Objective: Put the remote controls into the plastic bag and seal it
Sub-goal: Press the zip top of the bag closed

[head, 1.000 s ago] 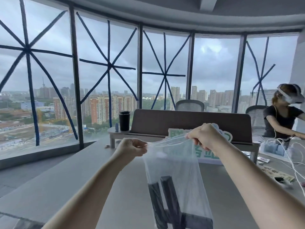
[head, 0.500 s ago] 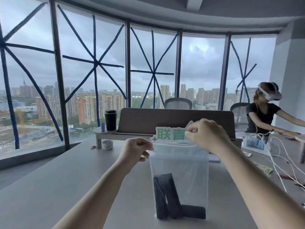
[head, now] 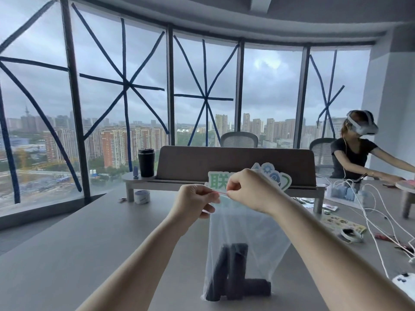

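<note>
A clear plastic bag (head: 249, 232) hangs upright over the grey table (head: 67, 254), its bottom resting on the surface. Inside it lie three dark remote controls (head: 233, 274): two stand leaning on end, one lies flat at the bottom right. My left hand (head: 195, 204) pinches the bag's top edge at its left end. My right hand (head: 249, 190) pinches the same red-lined seal strip just to the right, and the two hands almost touch. The bag's mouth is gathered narrow between my fingers.
A brown desk riser (head: 235, 167) with a black cup (head: 146, 162) stands behind the bag, with a green-lettered sign (head: 215, 182) in front of it. White cables (head: 377, 223), a tape roll (head: 350, 235) and a white controller (head: 404, 281) lie at the right. Another person (head: 359, 151) works at the far right.
My right hand slid left along the bag's top edge until it nearly met my left hand. The bag's mouth went from stretched wide to gathered. The view shifted right.
</note>
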